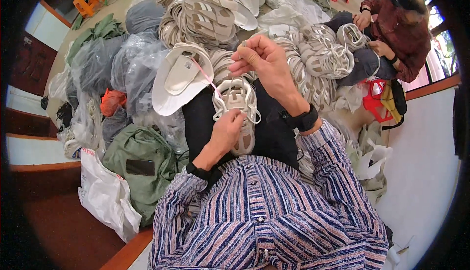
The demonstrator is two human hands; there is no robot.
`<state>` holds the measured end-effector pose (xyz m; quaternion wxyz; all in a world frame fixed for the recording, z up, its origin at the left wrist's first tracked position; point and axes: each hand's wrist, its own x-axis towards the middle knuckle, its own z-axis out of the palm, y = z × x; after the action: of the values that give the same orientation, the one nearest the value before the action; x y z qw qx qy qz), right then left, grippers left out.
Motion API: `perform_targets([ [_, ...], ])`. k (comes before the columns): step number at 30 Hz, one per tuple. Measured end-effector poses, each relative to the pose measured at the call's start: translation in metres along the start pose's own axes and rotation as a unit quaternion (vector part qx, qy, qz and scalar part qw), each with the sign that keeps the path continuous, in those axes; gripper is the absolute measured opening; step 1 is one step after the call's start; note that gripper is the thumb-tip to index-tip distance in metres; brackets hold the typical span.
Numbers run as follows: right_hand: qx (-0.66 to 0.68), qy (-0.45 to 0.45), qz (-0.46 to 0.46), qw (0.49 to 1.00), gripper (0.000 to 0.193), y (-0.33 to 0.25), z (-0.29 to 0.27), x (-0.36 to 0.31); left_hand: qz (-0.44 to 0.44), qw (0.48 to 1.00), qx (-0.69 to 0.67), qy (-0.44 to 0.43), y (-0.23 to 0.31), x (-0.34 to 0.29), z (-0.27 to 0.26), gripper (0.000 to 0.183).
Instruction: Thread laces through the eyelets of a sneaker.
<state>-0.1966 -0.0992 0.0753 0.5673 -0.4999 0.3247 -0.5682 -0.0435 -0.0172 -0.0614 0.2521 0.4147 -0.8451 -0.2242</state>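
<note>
A beige and white sneaker [243, 144] lies on my lap between my dark-trousered thighs, its toe toward me and its pale laces looped loosely at the sides. My left hand [226, 133] is closed, its curled fingertips pressed against the lacing area of the sneaker. Above the shoe's collar my right hand [267, 64] is raised in a pinch on a pale shoelace [231, 72] that runs down toward the shoe. A thin pink strip [203, 72] slants down to the laces from a white, wide-brimmed, hat-like piece [166, 96] just left of the shoe.
Stacks of similar sneakers [205, 15] rise in front, with more shoes [313, 55] to the right. Plastic-wrapped bundles [139, 64] and a green bag [132, 147] bearing a dark phone [140, 168] fill the left. A co-worker [406, 35] sits at right handling a shoe, near a red stool [374, 101].
</note>
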Motion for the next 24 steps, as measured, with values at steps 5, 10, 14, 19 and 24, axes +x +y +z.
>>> perform_targets([
  [5,-0.007,0.004,0.008,1.000,0.013,-0.005,-0.005,-0.004,0.077,0.990,0.111,0.049,-0.016,0.020,0.000,0.023],
  [10,0.008,0.019,0.022,1.000,0.014,0.002,-0.013,-0.012,0.179,0.974,0.133,0.037,-0.008,0.021,-0.016,0.018],
  [14,0.025,0.015,0.026,0.999,0.013,0.002,-0.015,-0.012,0.113,0.983,0.083,-0.122,0.005,-0.010,-0.022,0.013],
  [19,0.016,0.015,0.031,0.999,0.014,0.003,-0.015,-0.011,0.066,0.995,-0.009,-0.077,0.016,-0.033,-0.016,0.013],
  [24,0.023,0.024,0.038,0.999,0.013,0.002,-0.012,-0.011,0.030,0.996,-0.026,-0.086,0.018,-0.033,-0.019,0.022],
])
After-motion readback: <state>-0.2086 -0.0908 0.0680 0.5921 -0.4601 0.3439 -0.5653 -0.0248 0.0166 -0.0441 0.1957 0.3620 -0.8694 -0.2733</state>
